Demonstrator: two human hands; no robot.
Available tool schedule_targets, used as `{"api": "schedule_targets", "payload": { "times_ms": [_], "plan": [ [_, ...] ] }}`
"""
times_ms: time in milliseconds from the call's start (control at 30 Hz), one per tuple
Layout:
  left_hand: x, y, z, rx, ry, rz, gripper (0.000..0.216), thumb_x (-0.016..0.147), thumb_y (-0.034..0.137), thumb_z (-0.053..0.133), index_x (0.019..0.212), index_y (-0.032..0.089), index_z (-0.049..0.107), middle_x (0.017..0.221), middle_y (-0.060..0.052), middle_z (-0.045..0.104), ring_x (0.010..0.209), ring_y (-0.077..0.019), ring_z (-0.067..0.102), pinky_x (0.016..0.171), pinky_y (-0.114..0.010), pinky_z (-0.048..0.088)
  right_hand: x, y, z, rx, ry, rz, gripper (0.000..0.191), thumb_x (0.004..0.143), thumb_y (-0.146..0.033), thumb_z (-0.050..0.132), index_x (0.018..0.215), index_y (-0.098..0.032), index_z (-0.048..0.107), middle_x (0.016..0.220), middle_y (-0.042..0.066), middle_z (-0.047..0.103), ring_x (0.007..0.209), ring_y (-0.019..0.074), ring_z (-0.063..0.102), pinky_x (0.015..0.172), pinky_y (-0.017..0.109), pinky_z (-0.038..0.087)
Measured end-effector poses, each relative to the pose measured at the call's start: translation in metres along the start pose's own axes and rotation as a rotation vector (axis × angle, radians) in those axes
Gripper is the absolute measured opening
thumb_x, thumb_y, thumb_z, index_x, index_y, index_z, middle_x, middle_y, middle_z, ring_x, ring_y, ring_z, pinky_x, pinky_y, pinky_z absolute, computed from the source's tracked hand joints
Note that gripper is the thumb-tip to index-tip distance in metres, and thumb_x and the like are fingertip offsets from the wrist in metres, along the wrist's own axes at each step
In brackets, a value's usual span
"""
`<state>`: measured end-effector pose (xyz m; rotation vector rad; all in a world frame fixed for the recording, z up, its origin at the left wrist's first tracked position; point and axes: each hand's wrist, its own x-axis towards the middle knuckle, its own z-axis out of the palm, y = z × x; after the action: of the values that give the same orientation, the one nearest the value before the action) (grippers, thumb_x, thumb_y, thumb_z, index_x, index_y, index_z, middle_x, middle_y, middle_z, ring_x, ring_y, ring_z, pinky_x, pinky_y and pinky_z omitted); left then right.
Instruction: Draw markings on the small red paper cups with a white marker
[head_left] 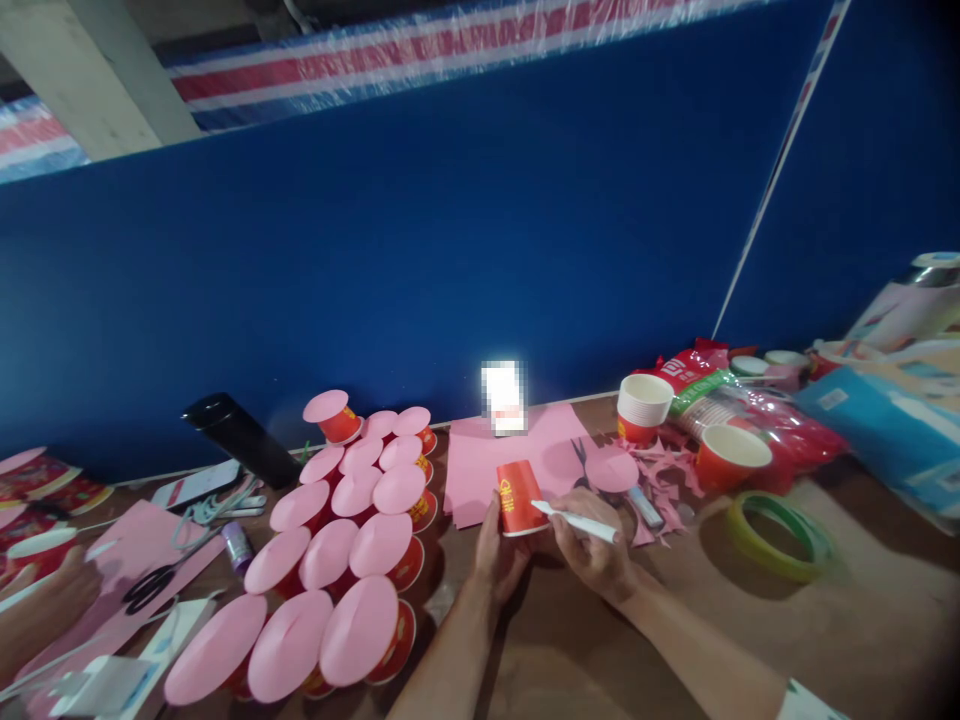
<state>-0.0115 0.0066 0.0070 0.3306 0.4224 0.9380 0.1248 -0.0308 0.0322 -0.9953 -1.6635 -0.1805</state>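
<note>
A red paper cup point(517, 490) with yellow lettering is gripped low down by my left hand point(495, 548), whose fingers wrap round its side and underside. In my right hand point(589, 550) is a white marker pen point(581, 521), its tip touching or very close to the cup's right side. Beyond the cup lie sheets of pink paper point(472, 455). A pink paper disc point(612, 468), partly over dark scissors point(579, 452), sits to the right among pink scraps point(675, 480) and a glue stick point(645, 506).
On the left stand rows of red cups topped with pink discs point(360, 630), beside a black bottle point(240, 438). Stacked cups point(643, 405), a single cup point(733, 456), a red plastic pack point(750, 400) and a green tape roll point(780, 535) lie right. Another person's hand point(52, 600) is far left.
</note>
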Motion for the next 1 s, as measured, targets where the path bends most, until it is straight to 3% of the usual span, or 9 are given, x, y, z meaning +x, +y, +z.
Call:
{"api": "schedule_targets", "payload": {
  "times_ms": [200,667,1000],
  "plan": [
    [-0.0003,0.0,0.0013,0.021,0.027,0.021,0.041,0.086,0.044,0.05,0.102,0.009,0.064,0.098,-0.012,0.068,0.093,-0.0228,0.063,0.094,-0.038,0.044,0.0026,-0.0006,-0.0017,0.043,0.001,0.042,0.012,0.085,-0.01,0.051,0.09,-0.017,0.058,0.075,0.006,0.065,0.069,0.0176,0.061,0.062,0.032,0.051],
    [-0.0025,-0.0003,0.0041,0.006,-0.045,0.049,0.038,0.088,0.04,0.049,0.103,0.009,0.065,0.102,-0.011,0.069,0.095,-0.0208,0.063,0.097,-0.035,0.042,0.0042,-0.0001,-0.0016,-0.012,0.021,0.03,0.009,0.085,-0.013,0.053,0.089,-0.017,0.059,0.076,0.006,0.067,0.069,0.0174,0.064,0.064,0.032,0.052],
    [0.0007,-0.0009,-0.0008,0.018,0.033,0.056,0.037,0.085,0.04,0.054,0.105,0.01,0.064,0.098,-0.01,0.068,0.092,-0.0197,0.063,0.092,-0.033,0.044,-0.0022,0.0016,0.0024,0.023,-0.021,0.0,0.012,0.085,-0.01,0.051,0.093,-0.017,0.057,0.077,0.006,0.066,0.071,0.0179,0.063,0.064,0.033,0.051]
  ]
}}
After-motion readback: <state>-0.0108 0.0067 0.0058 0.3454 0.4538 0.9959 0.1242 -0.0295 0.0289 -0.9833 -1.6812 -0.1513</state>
